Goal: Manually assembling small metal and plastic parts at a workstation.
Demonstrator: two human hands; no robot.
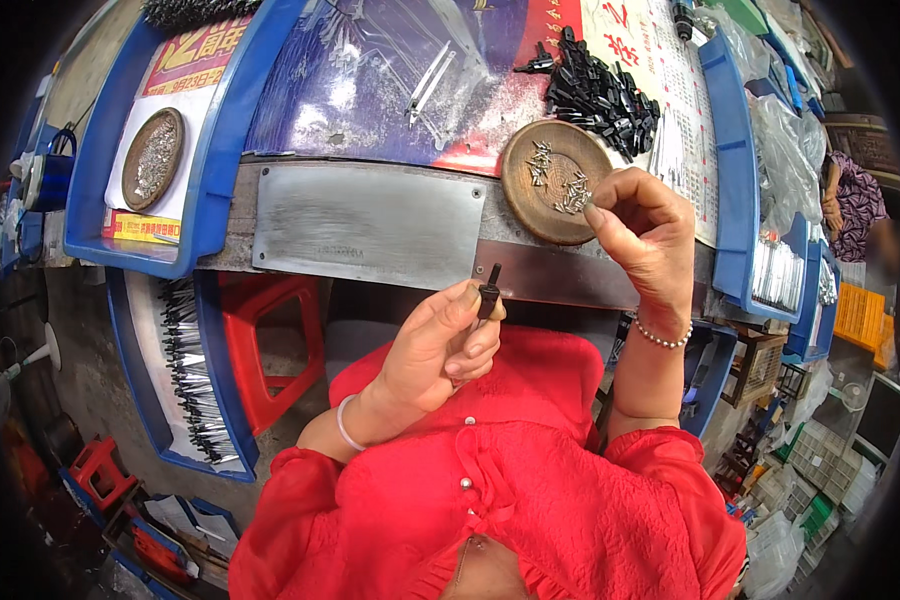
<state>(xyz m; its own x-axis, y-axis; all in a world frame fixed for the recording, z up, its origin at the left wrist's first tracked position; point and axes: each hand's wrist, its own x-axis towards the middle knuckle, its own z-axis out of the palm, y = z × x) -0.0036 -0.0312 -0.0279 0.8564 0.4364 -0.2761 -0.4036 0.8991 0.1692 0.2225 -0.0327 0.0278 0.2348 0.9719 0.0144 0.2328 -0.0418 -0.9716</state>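
Between the thumb and fingers of my left hand (pixel 445 340) is a small black plastic part (pixel 489 294), its thin stem pointing up. My right hand (pixel 642 222) is held over the right rim of a round wooden dish (pixel 525 212), thumb and forefinger pinched together. Whatever the pinch may hold is too small to make out. Small silvery metal pins (pixel 575 192) lie in the dish in two loose clusters. Behind the dish is a heap of similar black plastic parts (pixel 602 95).
A worn metal plate (pixel 365 225) is fixed along the bench's front edge. At left, a blue tray (pixel 208 190) holds another round dish (pixel 153 160) of tiny metal bits. A blue bin (pixel 735 170) with slim metal pieces stands at right. Below left are a red stool (pixel 270 350) and another tray (pixel 148 390).
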